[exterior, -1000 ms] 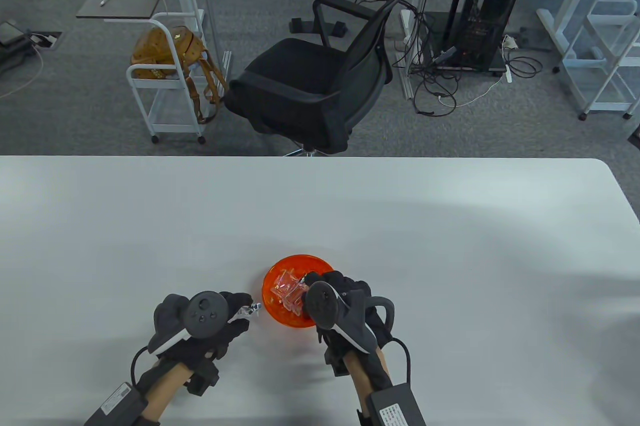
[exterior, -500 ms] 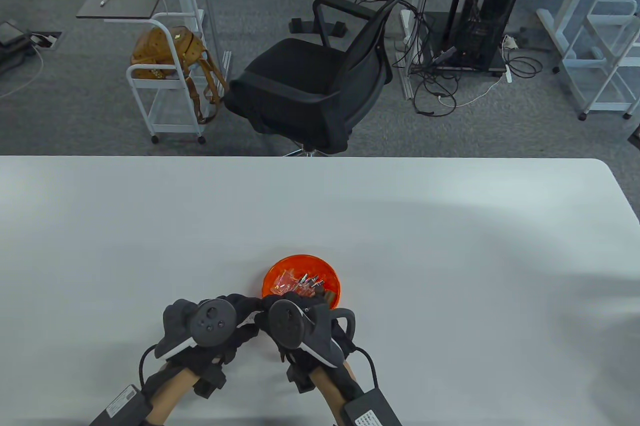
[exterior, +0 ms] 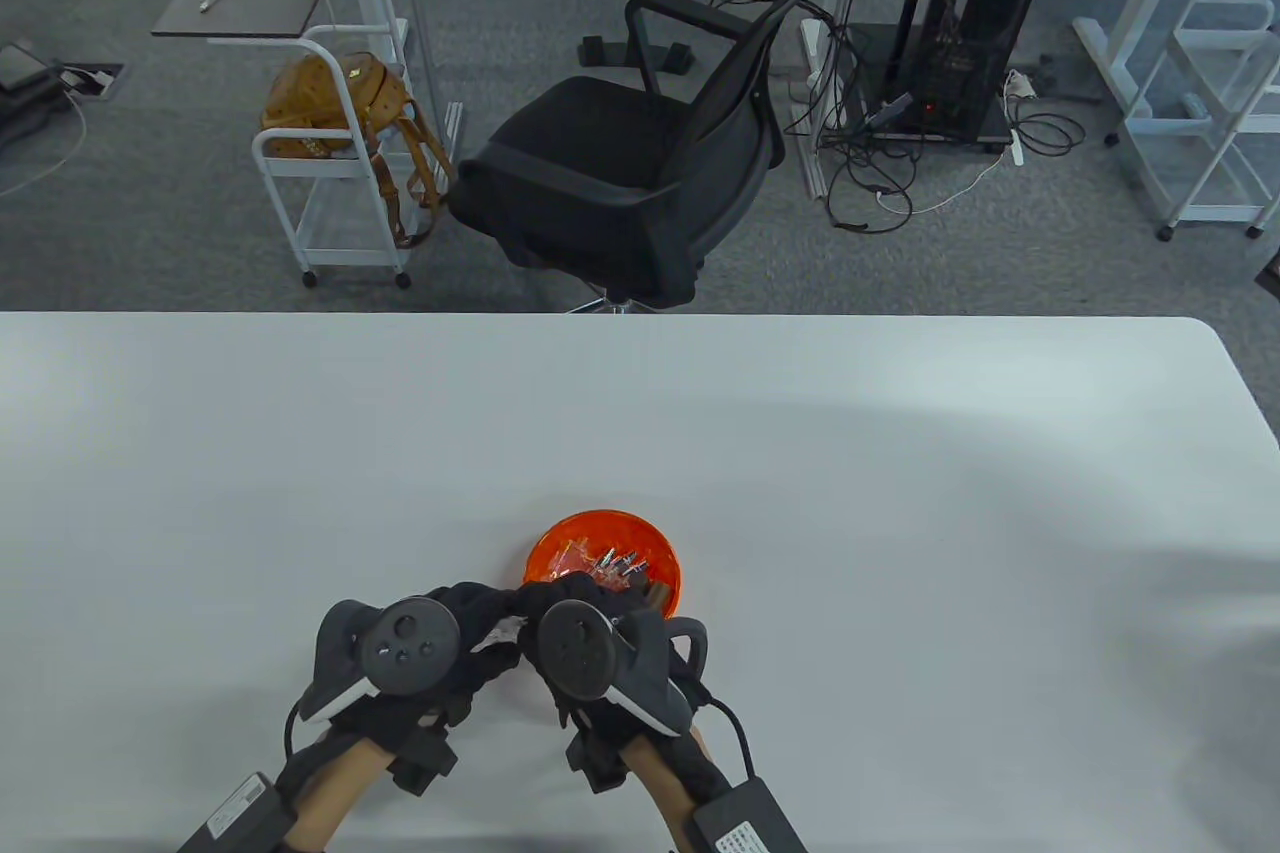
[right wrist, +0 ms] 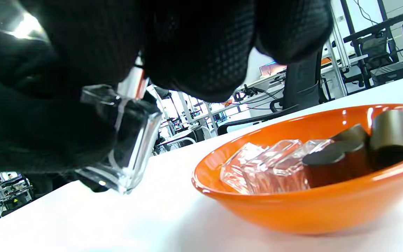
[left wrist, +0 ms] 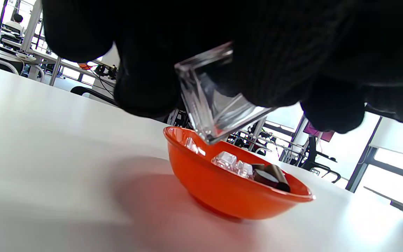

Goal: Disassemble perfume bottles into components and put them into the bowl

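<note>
A clear square perfume bottle hangs just above the table, close to the near-left side of the orange bowl. My left hand grips the bottle's glass body. My right hand meets it from the right, and its fingers close round the silvery spray top. In the table view the gloves hide most of the bottle. The bowl holds clear glass bottles, dark caps and silvery sprayer parts.
The white table stretches wide around the bowl. A black office chair stands behind the far edge, with a white cart carrying a brown bag to its left. Cables run from both wrists toward the near edge.
My right hand has left the bowl and moved left and nearer, joining the left hand at the bottle. The left hand shifted slightly right; the bottle's sprayer is now covered.
</note>
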{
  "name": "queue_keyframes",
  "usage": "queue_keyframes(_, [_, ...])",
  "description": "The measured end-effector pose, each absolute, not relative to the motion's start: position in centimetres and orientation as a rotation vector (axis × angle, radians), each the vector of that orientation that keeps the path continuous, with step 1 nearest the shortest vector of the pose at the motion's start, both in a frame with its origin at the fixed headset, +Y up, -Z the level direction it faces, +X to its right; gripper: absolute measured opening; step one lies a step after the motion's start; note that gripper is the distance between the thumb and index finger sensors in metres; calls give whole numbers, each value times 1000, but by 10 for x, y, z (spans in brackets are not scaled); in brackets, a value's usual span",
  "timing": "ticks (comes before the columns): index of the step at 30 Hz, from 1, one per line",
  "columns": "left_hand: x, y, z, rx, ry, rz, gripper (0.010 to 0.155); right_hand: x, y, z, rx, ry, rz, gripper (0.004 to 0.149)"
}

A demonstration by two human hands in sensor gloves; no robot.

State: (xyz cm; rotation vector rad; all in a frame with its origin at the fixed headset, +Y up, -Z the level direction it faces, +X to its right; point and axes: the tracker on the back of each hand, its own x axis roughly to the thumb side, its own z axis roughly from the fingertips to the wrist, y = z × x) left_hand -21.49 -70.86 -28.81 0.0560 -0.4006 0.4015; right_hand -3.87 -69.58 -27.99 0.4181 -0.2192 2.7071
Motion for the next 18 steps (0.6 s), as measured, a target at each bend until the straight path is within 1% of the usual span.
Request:
queue_keyframes(3, [-217, -708, -288, 52, -397, 408, 53, -39, -692, -283, 401, -266, 2720, 44])
queue_keyframes(5, [-217, -709, -289, 55, -404, 408, 53, -42, -686, -289, 391, -209, 2732, 41])
queue_keyframes(6, [-217, -708, -289, 57, -400, 415, 54, -44, -685, -291, 398, -175, 2754, 42])
queue_keyframes(8, [-218, -708, -289, 64, -384, 417, 54, -46, -685, -291, 363, -99, 2747, 51])
queue_keyframes(9, [-219, -709, -289, 63, -385, 419, 54, -47, -687, -290, 356, -97, 2721, 52])
queue_keyframes(11, [-221, -710, -289, 56, -388, 424, 54, -46, -692, -288, 337, -138, 2694, 46])
queue_keyframes(14, [-221, -711, -286, 45, -409, 415, 53, -43, -695, -285, 362, -233, 2689, 42])
queue_keyframes(16, [-219, -710, -285, 50, -416, 406, 54, -43, -696, -282, 385, -223, 2687, 43])
queue_keyframes(18, [-219, -709, -285, 64, -407, 395, 54, -44, -698, -280, 412, -208, 2688, 48])
